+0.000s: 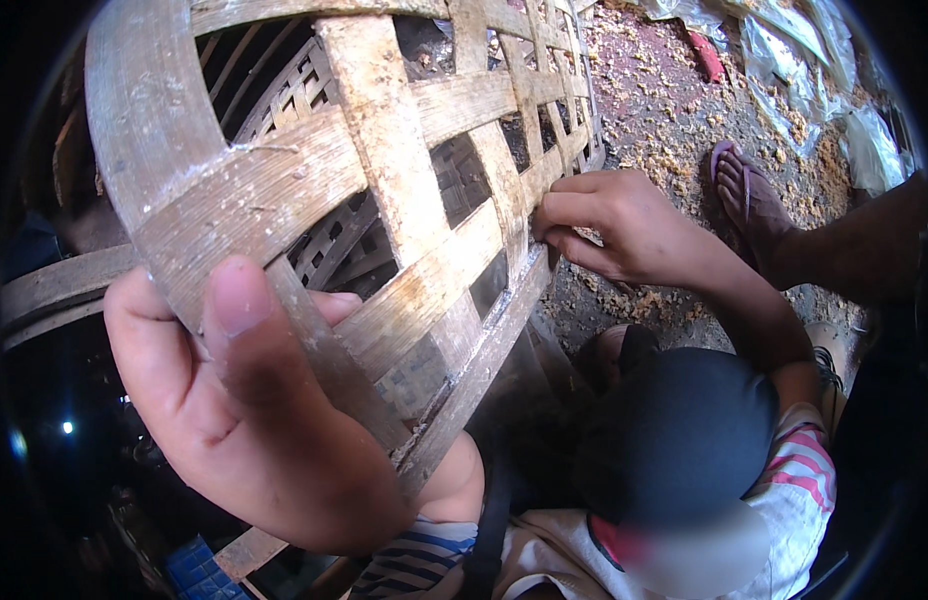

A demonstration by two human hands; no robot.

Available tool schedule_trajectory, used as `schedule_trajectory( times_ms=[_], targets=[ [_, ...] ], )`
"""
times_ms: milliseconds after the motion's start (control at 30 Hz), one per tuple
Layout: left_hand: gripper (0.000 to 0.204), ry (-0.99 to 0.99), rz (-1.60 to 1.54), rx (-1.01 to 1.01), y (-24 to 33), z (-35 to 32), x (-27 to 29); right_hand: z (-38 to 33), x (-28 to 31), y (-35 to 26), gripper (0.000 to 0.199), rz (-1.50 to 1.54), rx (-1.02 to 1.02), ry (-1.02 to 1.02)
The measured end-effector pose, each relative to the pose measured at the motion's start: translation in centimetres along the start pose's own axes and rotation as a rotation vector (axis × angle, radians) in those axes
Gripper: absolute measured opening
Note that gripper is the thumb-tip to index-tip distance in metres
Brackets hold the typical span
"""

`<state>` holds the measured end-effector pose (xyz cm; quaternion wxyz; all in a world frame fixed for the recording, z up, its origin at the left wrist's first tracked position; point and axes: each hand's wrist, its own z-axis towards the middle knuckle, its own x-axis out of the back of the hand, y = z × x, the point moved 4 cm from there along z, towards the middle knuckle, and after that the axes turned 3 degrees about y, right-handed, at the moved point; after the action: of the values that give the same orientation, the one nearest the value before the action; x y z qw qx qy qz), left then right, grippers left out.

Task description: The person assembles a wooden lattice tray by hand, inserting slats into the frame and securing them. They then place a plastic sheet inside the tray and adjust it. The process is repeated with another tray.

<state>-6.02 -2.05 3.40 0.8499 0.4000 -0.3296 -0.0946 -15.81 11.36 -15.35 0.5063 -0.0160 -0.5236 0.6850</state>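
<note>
Pinching a woven basket, upper centre of the frame, between the left hand's thumb and fingers.
A sudden tilt could drag rough slats across the co-worker's hand right of centre.

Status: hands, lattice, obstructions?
Left hand gripping woven lattice, near end. Co-worker's hand at its lower edge. Dark cap blocks part of lower-right view.
</note>
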Motion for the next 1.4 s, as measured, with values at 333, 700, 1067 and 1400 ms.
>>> schedule_trajectory(
  times_ms=[333,700,1067,1400],
  targets=[
    [0.039,-0.033,0.040,-0.062,0.6,-0.2,0.2,-1.0,-1.7,-0.7,0.016,0.742,-0.431,-0.031],
    [0.037,-0.026,0.025,-0.038,0.8,0.6,-0.5,-1.1,-3.2,-0.2,0.035,0.993,-0.576,0.107],
    [0.036,0.020,0.048,-0.048,0.4,-0.1,-0.3,0.1,-1.8,-0.6,0.020,0.904,-0.690,-0.168],
    [0.031,0.067,-0.032,-0.114,-2.6,-3.1,3.0,-1.9,-3.5,0.5,0.018,0.482,-0.398,-0.144]
  ],
)
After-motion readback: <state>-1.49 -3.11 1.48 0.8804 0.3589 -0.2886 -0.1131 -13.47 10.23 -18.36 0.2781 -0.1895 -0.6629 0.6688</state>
